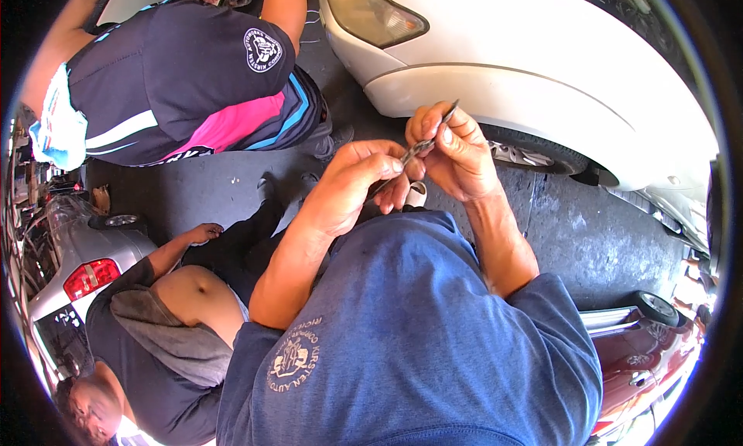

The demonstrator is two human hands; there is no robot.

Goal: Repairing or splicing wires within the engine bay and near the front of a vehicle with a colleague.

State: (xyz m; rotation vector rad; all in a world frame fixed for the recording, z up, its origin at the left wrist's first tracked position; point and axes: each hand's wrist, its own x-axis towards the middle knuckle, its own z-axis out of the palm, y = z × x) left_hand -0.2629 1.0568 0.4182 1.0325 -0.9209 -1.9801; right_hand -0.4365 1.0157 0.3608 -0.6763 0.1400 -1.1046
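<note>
Head view, taking the hands as the centre of the clock: the left hand (352, 179) is nearly closed, thumb pressed on curled fingers, gripping the lower end of a thin, dark grey strip, seemingly metal (419, 147). At about one o'clock from it, the right hand (459, 152) pinches the upper part between thumb and bent fingers, and the strip's tip pokes out past them. So it slants up between the two, clear of the floor. Below, at six o'clock, spreads the wearer's navy-blue cloth T-shirt (418, 322).

Underfoot is a dark grey, smooth-looking floor (596, 237), scuffed with pale patches towards four o'clock. A glossy white car (526, 51) fills one to two o'clock, its yellowed headlamp (379, 17) near twelve and a black-tyred wheel with a silver rim (526, 153) at three.

Towards ten, a person in a black shirt with pink, blue and white bands (201, 82) leans over. At eight, another person in a dark T-shirt pulled up off the belly (155, 330) is near a silver car with a red tail lamp (93, 278). Between four and five stands a dark red car (650, 369).
</note>
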